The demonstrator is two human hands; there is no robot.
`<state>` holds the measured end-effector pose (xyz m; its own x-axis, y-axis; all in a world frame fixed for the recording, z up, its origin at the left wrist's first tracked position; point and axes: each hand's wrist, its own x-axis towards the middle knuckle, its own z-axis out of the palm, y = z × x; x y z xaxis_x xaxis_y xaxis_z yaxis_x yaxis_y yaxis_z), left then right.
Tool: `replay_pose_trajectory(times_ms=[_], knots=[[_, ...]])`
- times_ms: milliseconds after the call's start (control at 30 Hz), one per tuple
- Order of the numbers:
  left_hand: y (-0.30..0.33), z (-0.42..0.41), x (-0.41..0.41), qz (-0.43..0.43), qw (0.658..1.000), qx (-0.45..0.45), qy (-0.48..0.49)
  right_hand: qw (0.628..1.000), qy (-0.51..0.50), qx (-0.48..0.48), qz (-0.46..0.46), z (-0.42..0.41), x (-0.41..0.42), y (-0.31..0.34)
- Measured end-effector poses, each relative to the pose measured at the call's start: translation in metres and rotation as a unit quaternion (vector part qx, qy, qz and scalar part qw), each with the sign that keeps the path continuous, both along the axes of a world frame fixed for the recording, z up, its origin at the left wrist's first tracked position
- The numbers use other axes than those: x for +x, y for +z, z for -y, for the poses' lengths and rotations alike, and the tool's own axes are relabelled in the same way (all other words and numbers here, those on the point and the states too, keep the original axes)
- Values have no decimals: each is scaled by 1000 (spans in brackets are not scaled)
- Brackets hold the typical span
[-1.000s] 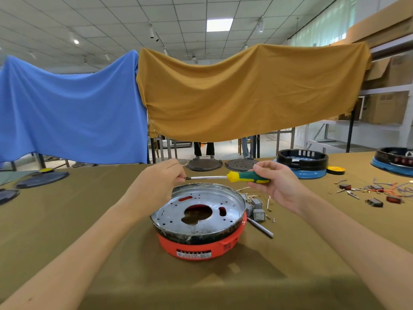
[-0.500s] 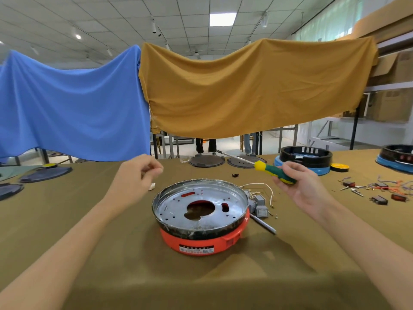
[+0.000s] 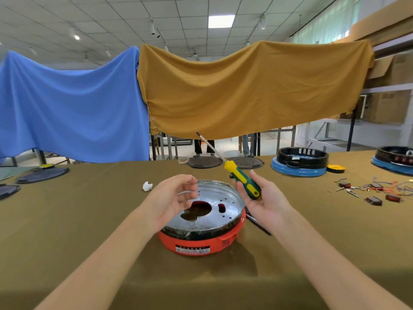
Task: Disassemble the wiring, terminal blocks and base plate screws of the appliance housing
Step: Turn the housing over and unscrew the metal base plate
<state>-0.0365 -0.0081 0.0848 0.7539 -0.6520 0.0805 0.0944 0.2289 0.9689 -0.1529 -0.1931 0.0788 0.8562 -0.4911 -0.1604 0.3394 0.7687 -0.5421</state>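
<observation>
You stood in a workshop w/ a tiled ceiling; a blue cloth and a mustard cloth hung across the back. In front of you lay a table under an olive cover.

The housing sat at the near centre: red plastic shell, w/ a shiny metal plate on top, pierced by one big opening and small holes. Your left hand hovered over its left rim, palm turned in, fingers loosely curled, holding nothing that could be seen. Your right hand lay palm up, fingers slack, cradling the screwdriver by its green-yellow handle; the shaft pointed up and away, tip clear of the plate.

Loose wires and small parts lay well apart at right. Two blue-based housings stood farther back, a white scrap at left.

Judgement: the housing looked light and stiff, so likely to slide on cloth when a screw is turned. Best to brace the red shell's side wall w/ the left hand. The plate's rim looked thin, maybe sharp; avoid gripping its edge.
</observation>
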Motion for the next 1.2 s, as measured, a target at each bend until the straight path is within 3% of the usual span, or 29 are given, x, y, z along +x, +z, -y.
replay_pose_trajectory(times_ms=[233,400,533,667,767,833,933,1100,1200], knots=[[0,20,-9,-138,988,-67,13,995,51,37,73,-32,-3,-1],[-4,29,-11,-147,985,-87,-1,979,162,35,121,-42,-7,-6],[-7,32,-12,-142,987,-73,3,974,159,41,156,-45,-6,-7],[-10,35,-13,-141,988,-64,8,976,157,-57,137,-41,-6,-9],[-9,37,-16,-140,989,-54,0,965,103,-238,40,-41,-1,-13],[-9,38,-19,-132,990,-41,2,915,24,-400,-33,-40,2,-15],[-9,41,-24,-107,994,-7,14,797,-84,-594,-78,-36,7,-16],[-8,43,-30,-90,995,26,36,664,-190,-716,-98,-30,17,-20],[-5,45,-34,-81,995,26,56,637,-221,-733,-86,-29,17,-20]])
